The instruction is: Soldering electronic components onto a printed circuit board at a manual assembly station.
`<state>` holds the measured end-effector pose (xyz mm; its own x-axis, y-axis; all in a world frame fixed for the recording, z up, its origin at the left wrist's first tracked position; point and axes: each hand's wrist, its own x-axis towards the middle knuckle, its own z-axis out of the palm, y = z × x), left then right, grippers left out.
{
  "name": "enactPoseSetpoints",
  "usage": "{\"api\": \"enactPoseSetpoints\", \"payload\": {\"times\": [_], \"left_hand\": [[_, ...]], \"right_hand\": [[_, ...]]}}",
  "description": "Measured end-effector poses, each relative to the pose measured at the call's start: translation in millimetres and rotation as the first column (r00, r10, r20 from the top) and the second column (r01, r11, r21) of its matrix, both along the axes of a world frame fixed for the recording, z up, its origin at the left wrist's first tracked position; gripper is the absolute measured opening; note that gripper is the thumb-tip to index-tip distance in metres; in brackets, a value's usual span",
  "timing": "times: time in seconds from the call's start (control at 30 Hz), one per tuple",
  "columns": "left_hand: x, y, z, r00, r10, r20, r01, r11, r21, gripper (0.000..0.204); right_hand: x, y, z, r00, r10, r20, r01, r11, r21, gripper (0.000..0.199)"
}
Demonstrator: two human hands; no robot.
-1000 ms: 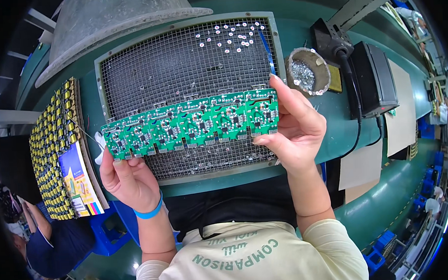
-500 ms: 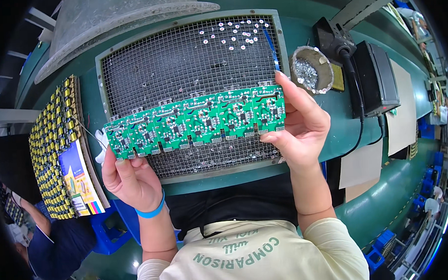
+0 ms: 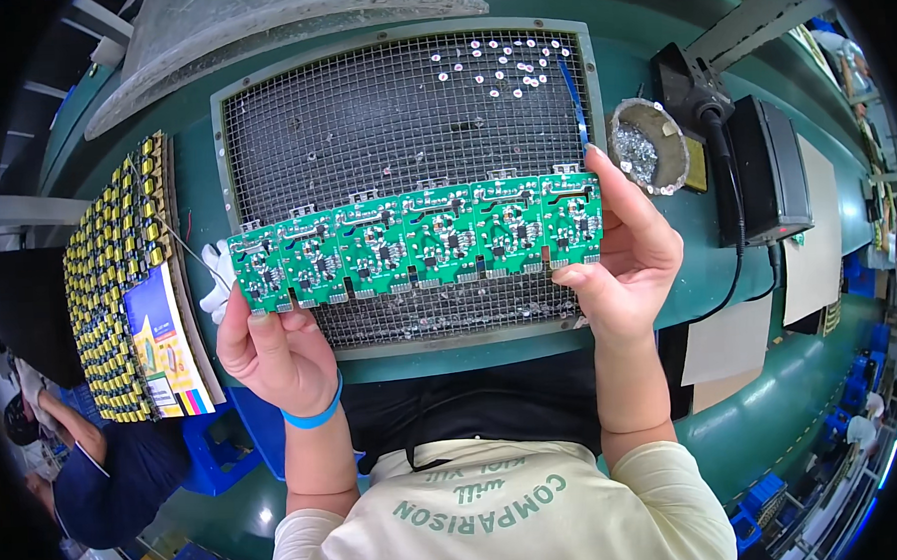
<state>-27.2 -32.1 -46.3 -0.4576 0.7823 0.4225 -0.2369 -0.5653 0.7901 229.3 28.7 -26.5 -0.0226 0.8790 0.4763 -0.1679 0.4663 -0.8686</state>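
Circuit board strip (image 3: 417,239) raised (both hands (image 3: 271,348) gripping) over mesh tray (image 3: 401,112).

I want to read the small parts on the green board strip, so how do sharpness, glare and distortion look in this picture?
Head view: the green board strip, held by the left hand and right hand, is sharp and evenly lit without glare; fisheye bending curves the mesh tray edges; the corners go black.

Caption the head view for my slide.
Left hand and right hand hold a green circuit-board panel over a wire-mesh tray.
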Motion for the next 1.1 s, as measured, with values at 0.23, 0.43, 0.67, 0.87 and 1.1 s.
{"api": "enactPoseSetpoints", "payload": {"times": [0.23, 0.43, 0.67, 0.87, 1.1], "left_hand": [[1.6, -1.4, -1.3, 1.0, 0.024, 0.007, -0.024, 1.0, 0.0, 0.028], [-0.4, -1.2, -4.1, 1.0, -0.007, -0.001, 0.007, 0.999, 0.042, 0.028], [-1.1, -1.1, -3.7, 1.0, -0.013, -0.005, 0.013, 0.996, 0.087, 0.027], [-1.6, -1.2, -4.1, 0.999, 0.035, -0.021, -0.033, 0.997, 0.076, 0.027], [-0.5, 0.7, -3.9, 0.996, 0.073, -0.052, -0.069, 0.996, 0.063, 0.027]], "right_hand": [[-5.3, -1.4, 4.6, 0.999, 0.001, -0.054, -0.003, 1.0, -0.025, 0.075], [-5.4, -3.1, 1.9, 0.996, 0.017, -0.088, -0.021, 0.999, -0.043, 0.073], [-9.5, -1.0, 4.4, 0.994, 0.029, -0.107, -0.03, 1.0, -0.006, 0.073], [-9.1, -0.5, 2.2, 0.992, 0.052, -0.118, -0.052, 0.999, 0.009, 0.074], [-6.0, 1.5, -5.8, 0.992, 0.073, -0.104, -0.065, 0.995, 0.077, 0.072]]}}
